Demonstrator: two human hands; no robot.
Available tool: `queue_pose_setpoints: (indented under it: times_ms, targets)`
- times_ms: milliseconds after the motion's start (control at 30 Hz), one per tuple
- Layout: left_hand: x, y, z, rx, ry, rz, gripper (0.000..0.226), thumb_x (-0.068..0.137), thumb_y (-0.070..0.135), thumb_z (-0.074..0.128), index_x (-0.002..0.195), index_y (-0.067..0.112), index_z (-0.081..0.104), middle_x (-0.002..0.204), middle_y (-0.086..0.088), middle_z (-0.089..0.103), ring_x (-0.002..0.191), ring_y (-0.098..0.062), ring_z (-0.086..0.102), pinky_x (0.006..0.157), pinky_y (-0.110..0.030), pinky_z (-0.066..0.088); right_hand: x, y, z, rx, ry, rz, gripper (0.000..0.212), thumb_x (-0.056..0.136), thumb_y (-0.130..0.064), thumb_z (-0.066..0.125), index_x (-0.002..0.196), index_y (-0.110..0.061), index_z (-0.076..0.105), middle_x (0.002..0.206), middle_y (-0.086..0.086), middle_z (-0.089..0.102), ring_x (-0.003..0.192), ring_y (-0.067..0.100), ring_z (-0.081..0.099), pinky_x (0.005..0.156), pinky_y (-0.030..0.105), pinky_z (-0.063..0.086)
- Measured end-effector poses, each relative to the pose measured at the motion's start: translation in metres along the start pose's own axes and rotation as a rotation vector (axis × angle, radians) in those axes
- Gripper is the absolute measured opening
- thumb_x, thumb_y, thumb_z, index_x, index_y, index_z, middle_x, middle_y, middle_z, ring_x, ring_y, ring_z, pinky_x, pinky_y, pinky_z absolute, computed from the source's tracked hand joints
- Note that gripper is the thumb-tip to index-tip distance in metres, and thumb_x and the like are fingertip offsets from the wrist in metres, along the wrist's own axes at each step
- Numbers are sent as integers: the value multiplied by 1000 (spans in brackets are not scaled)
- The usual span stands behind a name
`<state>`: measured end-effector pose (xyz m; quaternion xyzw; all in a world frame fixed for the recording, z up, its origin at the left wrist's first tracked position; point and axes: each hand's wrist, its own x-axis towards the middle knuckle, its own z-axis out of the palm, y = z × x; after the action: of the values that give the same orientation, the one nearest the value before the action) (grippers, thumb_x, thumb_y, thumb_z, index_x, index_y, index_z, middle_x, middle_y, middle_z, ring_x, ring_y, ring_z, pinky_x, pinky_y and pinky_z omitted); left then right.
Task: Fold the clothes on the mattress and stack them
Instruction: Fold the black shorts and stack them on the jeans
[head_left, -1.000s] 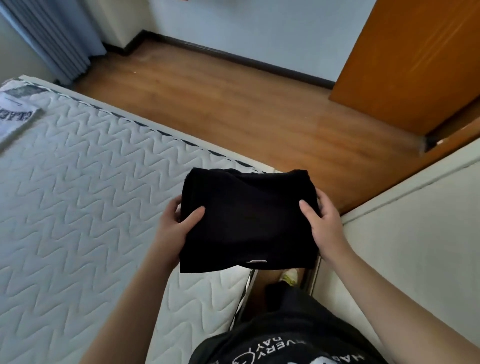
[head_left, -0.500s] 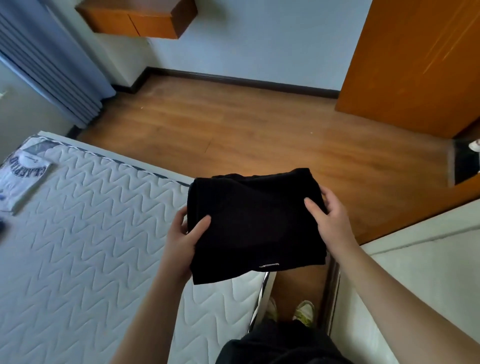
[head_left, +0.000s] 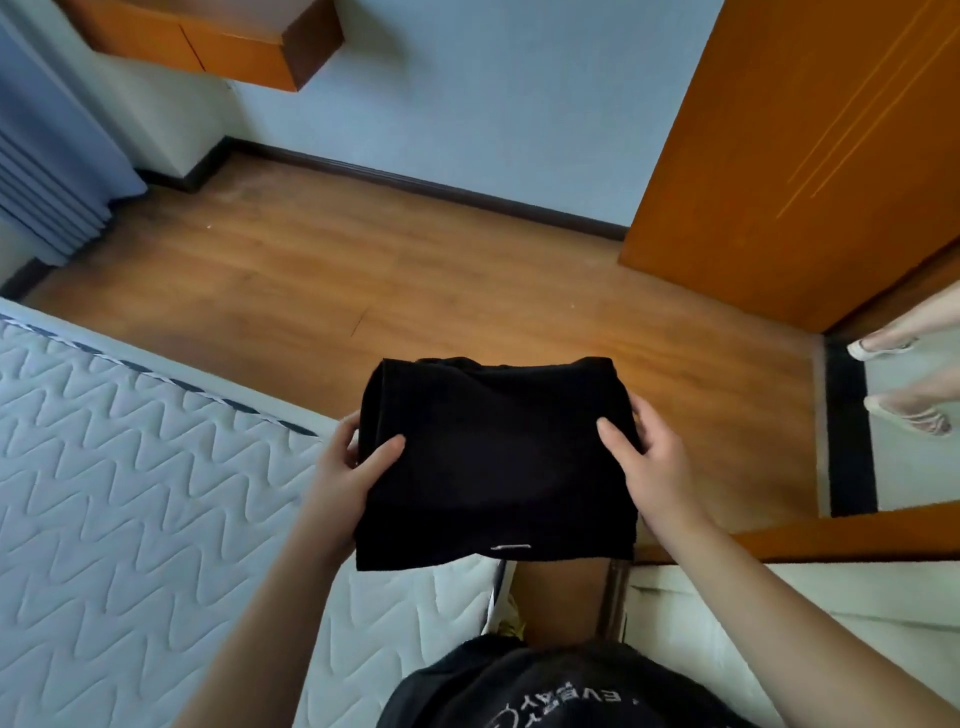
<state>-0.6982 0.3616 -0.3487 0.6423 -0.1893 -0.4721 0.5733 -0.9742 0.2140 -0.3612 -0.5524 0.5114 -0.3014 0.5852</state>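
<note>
Nearest the camera, the person's black shirt (head_left: 545, 691) carries pale printed letters, seen upside down and cut off at the frame's edge; only "EVERY" can be made out. Above it, a folded black garment (head_left: 498, 462), soft and roughly square with a small pale tag near its lower hem, is held in the air over the near corner of the mattress (head_left: 130, 493). The left hand (head_left: 348, 473) grips its left edge, thumb on top and fingers curled underneath; the right hand (head_left: 644, 457) grips the right edge the same way. The mattress is white, quilted in zigzag stitching, with dark piping along its far edge. Beyond lies a wooden floor (head_left: 363, 270), an orange door (head_left: 810, 156) and a wall shelf (head_left: 218, 41).
</note>
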Motion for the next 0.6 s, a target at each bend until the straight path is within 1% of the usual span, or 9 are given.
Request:
queue_pose_setpoints:
  times_ms: [100,133,200,233,267,367,500,567,600]
  targets:
    - [22,10,13,-8,-8,-2,28,87,25,71,114,29,62,105,-4,72,94,-24,71,69,-30,58,23,-8,-5,-8,44,10,45,92,-38,64,134,-41,51,123,-21,63,112,3,61,95,37,54]
    - [29,13,16,-10,-8,2,28,87,26,71,114,29,61,105,-3,72,94,-24,71,69,-30,58,32,-11,-6,-8,42,13,42,92,-38,65,131,-45,52,121,-23,63,110,1,62,94,36,55]
    - [43,16,21,-19,-2,-2,29,87,27,71,115,28,61,105,-4,72,94,-24,71,69,-29,58,51,-17,-8,-11,24,10,36,91,-37,66,118,-58,54,115,-30,63,105,-4,62,91,31,56]
    - [51,18,24,-28,5,-2,30,87,27,71,115,27,61,105,-4,72,94,-24,71,69,-29,57,62,-20,-9,-10,13,0,37,91,-36,66,113,-63,53,114,-31,63,105,-5,63,91,30,56]
    - [59,19,28,-35,13,0,31,87,26,71,116,25,60,106,-5,72,95,-24,71,70,-29,57,74,-23,-9,-6,9,-7,38,91,-35,66,113,-63,53,116,-29,64,106,-3,63,91,30,56]
    - [82,22,40,-53,51,-1,31,88,26,70,117,24,60,108,-4,72,97,-24,71,71,-29,58,113,-27,-12,-9,-10,-11,41,91,-36,66,128,-48,53,124,-18,64,113,6,62,94,36,54]
    - [122,31,59,-77,115,-29,36,85,30,74,119,26,60,111,-2,72,98,-22,70,70,-26,57,176,-33,-15,-48,-80,14,44,89,-45,65,130,-51,50,128,-21,60,116,6,59,98,39,52]
    - [146,34,70,-88,142,-52,41,82,34,76,120,28,60,114,-2,71,101,-23,70,74,-29,57,214,-36,-17,-48,-118,27,47,89,-47,65,132,-50,49,130,-19,58,118,6,58,101,43,50]
    - [158,36,76,-93,160,-69,44,81,36,77,121,28,60,115,-3,70,103,-23,69,75,-31,57,234,-38,-18,-44,-142,32,45,89,-47,65,130,-53,49,131,-19,58,119,7,58,101,44,50]
